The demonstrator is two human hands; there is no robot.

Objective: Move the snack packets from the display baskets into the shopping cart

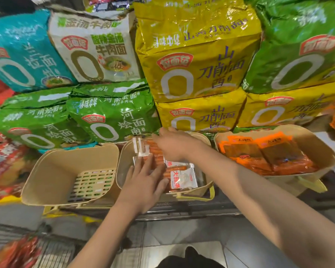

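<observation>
Three beige display baskets hang in a row below stacked noodle bags. The middle basket holds several clear-and-white snack packets with orange sticks inside. My left hand lies flat on these packets with its fingers spread. My right hand reaches into the far side of the same basket, its fingers curled over the packets there; whether it grips one is hidden. The left basket shows only its slotted floor. The right basket is filled with orange packets. The shopping cart's wire mesh shows at the bottom left.
Large noodle bags in teal, white, green and yellow are stacked right behind the baskets. Red packets lie in the cart. A metal shelf rail runs under the baskets, with tiled floor below.
</observation>
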